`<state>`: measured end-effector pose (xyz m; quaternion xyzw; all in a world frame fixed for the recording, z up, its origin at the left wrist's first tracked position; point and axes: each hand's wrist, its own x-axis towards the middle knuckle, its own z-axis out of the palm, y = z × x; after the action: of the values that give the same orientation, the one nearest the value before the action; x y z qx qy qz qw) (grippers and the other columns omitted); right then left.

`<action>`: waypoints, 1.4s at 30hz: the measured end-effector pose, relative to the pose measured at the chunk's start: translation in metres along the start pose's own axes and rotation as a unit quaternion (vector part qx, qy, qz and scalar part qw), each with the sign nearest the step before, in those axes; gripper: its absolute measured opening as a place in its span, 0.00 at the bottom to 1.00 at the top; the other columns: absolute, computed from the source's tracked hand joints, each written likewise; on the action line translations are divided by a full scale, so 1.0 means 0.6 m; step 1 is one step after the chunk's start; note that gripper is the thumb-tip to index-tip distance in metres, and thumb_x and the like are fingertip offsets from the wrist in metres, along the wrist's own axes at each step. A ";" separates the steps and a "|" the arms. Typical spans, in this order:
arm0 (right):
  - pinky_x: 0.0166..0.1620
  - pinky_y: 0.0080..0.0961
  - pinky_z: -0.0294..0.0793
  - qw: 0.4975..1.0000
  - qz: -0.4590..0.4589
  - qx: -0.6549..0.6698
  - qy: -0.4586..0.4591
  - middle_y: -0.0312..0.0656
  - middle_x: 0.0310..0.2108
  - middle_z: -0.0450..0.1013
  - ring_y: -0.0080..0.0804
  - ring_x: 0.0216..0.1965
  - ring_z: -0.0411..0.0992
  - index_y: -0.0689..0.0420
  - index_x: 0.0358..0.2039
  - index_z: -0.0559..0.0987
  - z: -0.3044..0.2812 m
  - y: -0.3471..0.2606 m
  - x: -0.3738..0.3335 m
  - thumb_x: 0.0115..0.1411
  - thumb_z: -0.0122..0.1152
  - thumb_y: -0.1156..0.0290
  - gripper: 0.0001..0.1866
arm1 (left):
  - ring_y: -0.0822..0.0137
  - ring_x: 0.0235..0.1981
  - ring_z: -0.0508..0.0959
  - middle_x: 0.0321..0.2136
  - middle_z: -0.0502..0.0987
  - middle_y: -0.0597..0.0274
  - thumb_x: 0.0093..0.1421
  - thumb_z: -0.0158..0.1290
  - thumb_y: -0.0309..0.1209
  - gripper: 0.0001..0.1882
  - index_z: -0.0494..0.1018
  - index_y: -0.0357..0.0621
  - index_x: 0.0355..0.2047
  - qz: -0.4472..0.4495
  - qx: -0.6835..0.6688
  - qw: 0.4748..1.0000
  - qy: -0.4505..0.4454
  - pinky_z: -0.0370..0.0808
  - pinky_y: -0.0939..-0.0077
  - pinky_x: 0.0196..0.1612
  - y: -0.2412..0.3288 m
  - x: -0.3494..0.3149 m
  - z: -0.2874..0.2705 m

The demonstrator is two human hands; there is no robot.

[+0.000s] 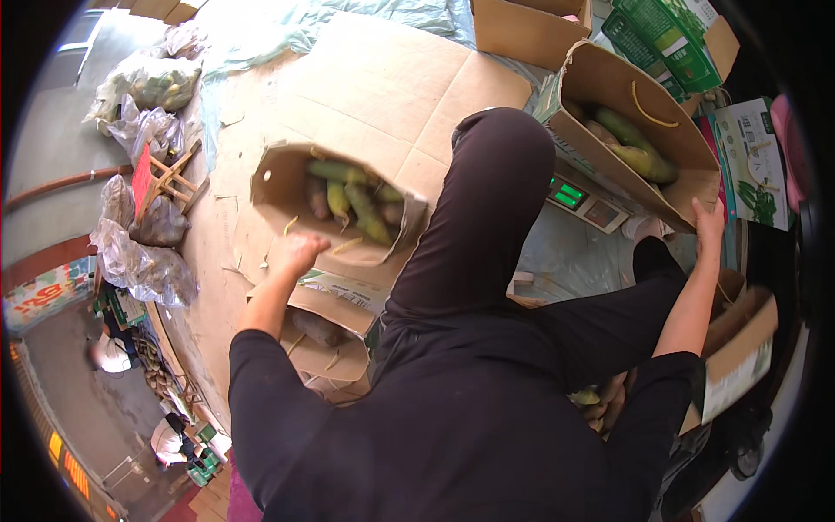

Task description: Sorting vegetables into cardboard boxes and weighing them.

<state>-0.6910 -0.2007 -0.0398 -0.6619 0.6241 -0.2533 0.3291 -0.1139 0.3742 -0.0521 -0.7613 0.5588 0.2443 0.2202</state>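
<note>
At centre left, my left hand (300, 252) is closed at the near edge of an open cardboard box (271, 196); motion blurs the grip. Several long vegetables (370, 213), green, yellowish and brown, lie inside, with yellow cord (347, 246) at the box's near side. On the right, my right hand (709, 224) grips the near corner of a taller cardboard box (687, 165), thumb at its rim and fingers outside. That box holds similar large vegetables (639, 148) and has a yellow cord handle (648, 106). A scale (583, 200) with a lit green display shows beneath it.
Another open box (326, 357) with vegetables stands by my left side. Flattened cardboard (391, 74) covers the floor ahead. Plastic bags of produce (148, 252) and a small wooden stool (174, 178) are at far left. Green printed boxes (674, 39) stand at far right.
</note>
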 end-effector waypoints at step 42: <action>0.44 0.43 0.70 0.933 0.110 -0.340 0.037 0.52 0.38 0.74 0.50 0.43 0.71 0.58 0.36 0.77 -0.027 -0.135 -0.037 0.51 0.55 0.53 0.21 | 0.64 0.20 0.80 0.19 0.78 0.53 0.56 0.49 0.48 0.24 0.77 0.35 0.22 0.011 -0.208 0.977 0.049 0.76 0.71 0.34 0.454 0.501 -0.552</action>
<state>-0.6514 -0.1804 0.0333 -0.6516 0.7535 -0.0125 0.0872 -0.2562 -0.1265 0.0044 -0.7952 0.5143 0.3200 0.0265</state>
